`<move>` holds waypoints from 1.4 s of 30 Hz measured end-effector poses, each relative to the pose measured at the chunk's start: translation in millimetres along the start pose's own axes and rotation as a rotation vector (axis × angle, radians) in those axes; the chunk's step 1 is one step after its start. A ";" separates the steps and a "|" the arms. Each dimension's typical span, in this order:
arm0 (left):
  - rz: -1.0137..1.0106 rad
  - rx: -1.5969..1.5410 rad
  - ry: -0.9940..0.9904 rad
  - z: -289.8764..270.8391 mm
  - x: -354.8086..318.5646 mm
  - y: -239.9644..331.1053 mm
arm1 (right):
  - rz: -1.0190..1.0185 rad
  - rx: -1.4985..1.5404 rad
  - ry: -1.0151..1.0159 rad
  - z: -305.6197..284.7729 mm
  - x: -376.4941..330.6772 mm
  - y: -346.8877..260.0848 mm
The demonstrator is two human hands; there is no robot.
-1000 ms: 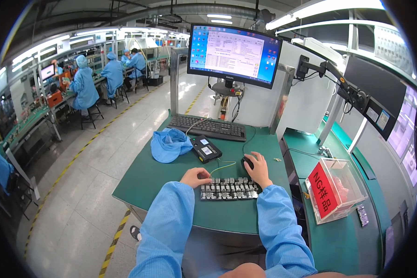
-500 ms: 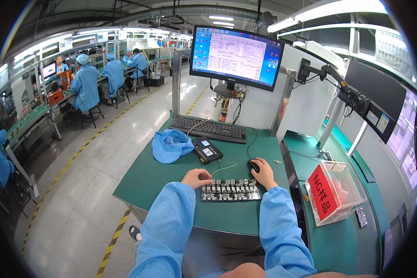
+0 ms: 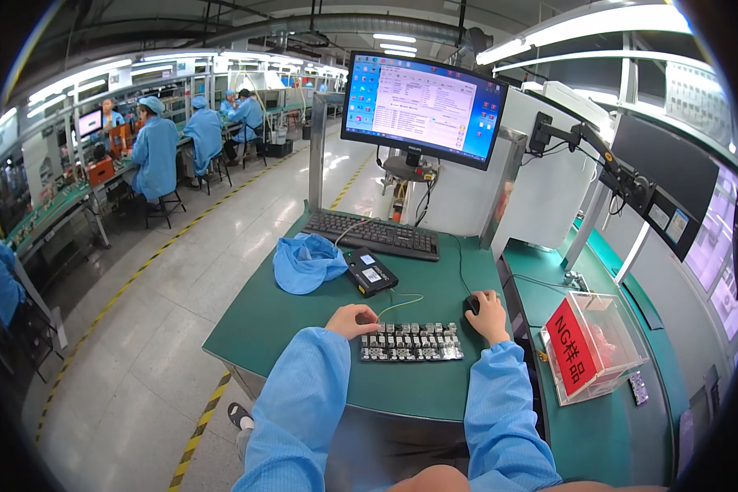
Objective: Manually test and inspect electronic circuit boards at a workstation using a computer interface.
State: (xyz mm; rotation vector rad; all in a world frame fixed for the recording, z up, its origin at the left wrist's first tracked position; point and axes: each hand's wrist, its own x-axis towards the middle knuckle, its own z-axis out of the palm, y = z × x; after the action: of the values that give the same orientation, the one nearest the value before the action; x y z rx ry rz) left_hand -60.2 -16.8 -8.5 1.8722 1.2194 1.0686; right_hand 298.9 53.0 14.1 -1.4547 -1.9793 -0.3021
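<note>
My left hand [image 3: 354, 321] is closed in a pinch at the upper left corner of a panel of small circuit boards [image 3: 412, 342] with rows of silvery metal parts. The end of a thin yellow-green cable [image 3: 405, 302] runs into its fingertips. That cable leads back to a flat black box [image 3: 371, 271] with pale labels. To the right of the panel, my right hand [image 3: 490, 318] is wrapped over a black computer mouse [image 3: 471, 305]. The exact contact between the cable tip and the board is hidden by my fingers.
A black keyboard [image 3: 373, 234] and a blue cloth cap [image 3: 307, 262] lie farther back on the green table [image 3: 258, 328]. Behind them stands a lit monitor [image 3: 422, 107]. A clear box with a red sign [image 3: 570, 344] sits on the right bench. Co-workers [image 3: 154, 152] sit far left.
My right hand has slid the mouse to the right and slightly nearer, away from the panel. My left hand keeps its place at the panel's corner. The whole view has shifted a little.
</note>
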 end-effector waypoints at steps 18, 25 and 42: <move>-0.007 -0.001 0.006 0.8 -0.6 2.5 | -0.009 0.087 0.063 21.1 2.6 10.0; 0.017 0.004 0.022 1.2 1.3 -2.7 | 0.005 0.082 0.080 18.0 1.7 1.8; 0.009 -0.029 0.009 1.0 0.5 -2.7 | 0.026 0.078 0.056 18.1 -1.0 1.2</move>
State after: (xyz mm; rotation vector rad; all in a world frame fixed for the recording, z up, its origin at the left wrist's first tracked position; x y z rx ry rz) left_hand -60.3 -15.5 -11.1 1.8549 1.1956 1.0955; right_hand 293.5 62.4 -0.4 -1.4064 -1.9046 -0.2487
